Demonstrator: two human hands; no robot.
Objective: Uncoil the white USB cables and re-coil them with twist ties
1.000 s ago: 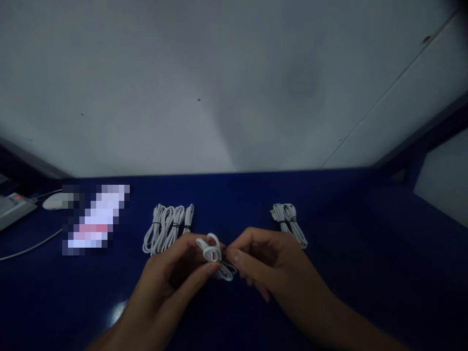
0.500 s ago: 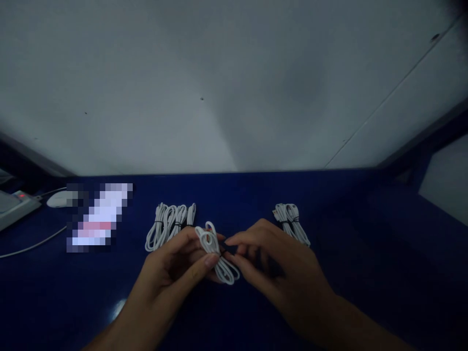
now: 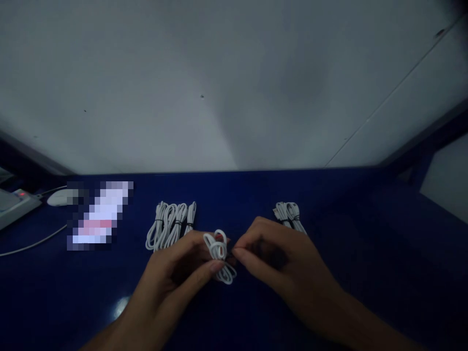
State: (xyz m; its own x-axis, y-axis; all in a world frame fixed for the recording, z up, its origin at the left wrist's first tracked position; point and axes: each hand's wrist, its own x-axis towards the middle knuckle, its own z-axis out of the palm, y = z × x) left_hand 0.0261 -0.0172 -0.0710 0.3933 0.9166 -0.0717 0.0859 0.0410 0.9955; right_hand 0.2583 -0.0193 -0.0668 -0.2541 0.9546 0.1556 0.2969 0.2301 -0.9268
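My left hand (image 3: 175, 275) is closed on a coiled white cable (image 3: 225, 276), gripped between thumb and fingers above the table. One loop of the cable stands up at the top, with a bit of orange showing inside it. Just to the right, my right hand (image 3: 281, 265) pinches thumb against forefinger beside the coil's middle. A thin black tie around the coil seems to run into that pinch, though its end is mostly hidden by the fingertips.
Several tied white cable bundles (image 3: 170, 226) lie behind my left hand, and more bundles (image 3: 293, 214) lie behind my right. On the far left are a blurred-out bright phone-like shape (image 3: 104, 209), a white mouse-like object (image 3: 60, 197) and a power strip (image 3: 18, 202). A pale wall (image 3: 234, 87) bounds the blue table.
The coil has turned more upright and shifted slightly right in my left hand. My right thumb and forefinger, apart before, have come together in a pinch beside it.
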